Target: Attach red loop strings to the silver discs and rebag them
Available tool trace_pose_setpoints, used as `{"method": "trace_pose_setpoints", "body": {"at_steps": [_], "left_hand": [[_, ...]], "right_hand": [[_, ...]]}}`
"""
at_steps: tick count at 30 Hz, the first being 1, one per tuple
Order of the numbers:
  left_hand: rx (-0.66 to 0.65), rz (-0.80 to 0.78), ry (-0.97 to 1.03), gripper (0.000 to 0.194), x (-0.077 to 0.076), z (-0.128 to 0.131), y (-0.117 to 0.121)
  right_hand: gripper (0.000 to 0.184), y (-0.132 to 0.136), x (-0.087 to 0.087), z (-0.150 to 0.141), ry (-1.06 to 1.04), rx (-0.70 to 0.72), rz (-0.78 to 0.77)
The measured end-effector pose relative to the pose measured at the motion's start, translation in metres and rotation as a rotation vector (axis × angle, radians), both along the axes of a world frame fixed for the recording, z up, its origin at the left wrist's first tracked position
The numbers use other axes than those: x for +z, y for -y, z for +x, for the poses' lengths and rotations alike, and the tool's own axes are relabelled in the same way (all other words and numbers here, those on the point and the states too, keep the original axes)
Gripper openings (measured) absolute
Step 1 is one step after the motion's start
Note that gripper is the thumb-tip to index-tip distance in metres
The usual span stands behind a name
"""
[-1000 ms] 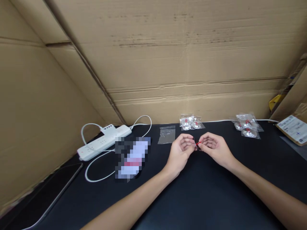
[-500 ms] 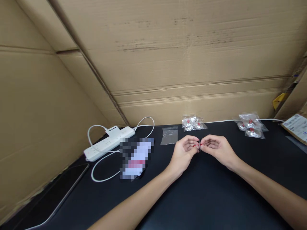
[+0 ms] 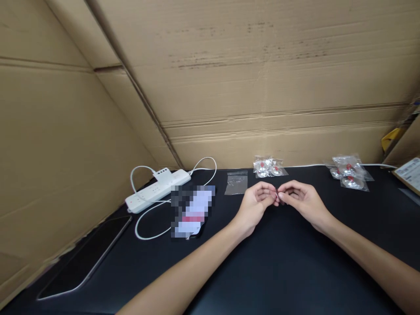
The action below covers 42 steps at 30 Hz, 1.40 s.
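Observation:
My left hand (image 3: 255, 205) and my right hand (image 3: 303, 203) meet over the black table, fingertips close together. Both are closed in a pinch on a small thin disc with red parts (image 3: 277, 196), which the fingers mostly cover. Just left of my left hand lies a flat clear zip bag (image 3: 236, 183). Behind the hands, against the cardboard, is a group of clear packets (image 3: 268, 167) with shiny round pieces and red centres. Farther right of my right hand rests a second pile of such packets (image 3: 350, 173).
A white power strip (image 3: 157, 190) with a plugged-in charger and looping white cable (image 3: 144, 237) stands at the left. Near it are a blurred-out phone-like object (image 3: 193, 212) and a dark tablet (image 3: 87, 258). Cardboard walls (image 3: 229, 87) enclose the back and left. A labelled parcel (image 3: 410, 173) sits far right.
The whole view has shifted a little, so things on the table appear farther right. My fingers have drawn closer around the small disc, and less of it shows.

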<state>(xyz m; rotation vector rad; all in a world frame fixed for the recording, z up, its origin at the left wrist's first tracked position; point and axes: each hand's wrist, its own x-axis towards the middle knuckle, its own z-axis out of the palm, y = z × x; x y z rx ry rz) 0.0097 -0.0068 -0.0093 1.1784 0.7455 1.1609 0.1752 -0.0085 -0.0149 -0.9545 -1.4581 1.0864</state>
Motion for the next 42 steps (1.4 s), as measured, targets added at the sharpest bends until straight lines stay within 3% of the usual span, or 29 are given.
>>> {"method": "trace_pose_setpoints", "body": {"at_steps": [3, 8, 11, 14, 16, 20, 23, 26, 30, 36, 39, 42], "left_hand": [[-0.039, -0.012, 0.042, 0.017, 0.001, -0.002, -0.001], [-0.036, -0.040, -0.006, 0.020, 0.002, -0.003, -0.001], [0.010, -0.022, -0.033, 0.017, 0.003, -0.005, -0.004], [0.135, 0.057, -0.120, 0.010, 0.005, -0.011, -0.011], [0.251, 0.189, -0.332, 0.009, 0.005, -0.017, -0.016], [0.383, 0.615, -0.996, 0.022, 0.001, -0.029, -0.022], [0.326, 0.732, -1.318, 0.025, -0.003, -0.033, -0.022], [0.244, 0.732, -1.427, 0.023, -0.004, -0.033, -0.021], [0.192, 0.677, -1.351, 0.015, 0.001, -0.030, -0.018], [0.187, 0.491, -0.970, 0.006, 0.000, -0.026, -0.016], [0.126, 0.236, -0.725, 0.013, -0.002, -0.020, -0.016], [-0.011, -0.026, -0.450, 0.019, -0.002, -0.013, -0.013]], "right_hand": [[0.033, -0.001, 0.001, 0.001, -0.010, -0.053, -0.038], [0.029, 0.004, 0.006, 0.001, -0.079, 0.146, -0.216], [0.029, 0.005, 0.007, 0.002, -0.208, 0.177, -0.296], [0.027, 0.001, 0.006, 0.006, -0.329, 0.179, -0.378], [0.024, -0.002, 0.003, 0.009, -0.375, 0.126, -0.420], [0.018, -0.008, -0.003, 0.014, -0.422, 0.034, -0.429], [0.018, -0.009, -0.004, 0.013, -0.414, 0.027, -0.425], [0.020, -0.008, -0.002, 0.011, -0.390, 0.054, -0.420], [0.024, -0.006, -0.001, 0.010, -0.367, 0.075, -0.387], [0.027, -0.005, -0.003, 0.006, -0.271, 0.048, -0.305], [0.027, -0.004, -0.003, 0.005, -0.115, -0.062, -0.105], [0.020, 0.000, -0.001, 0.006, 0.171, -0.165, 0.219]]}}
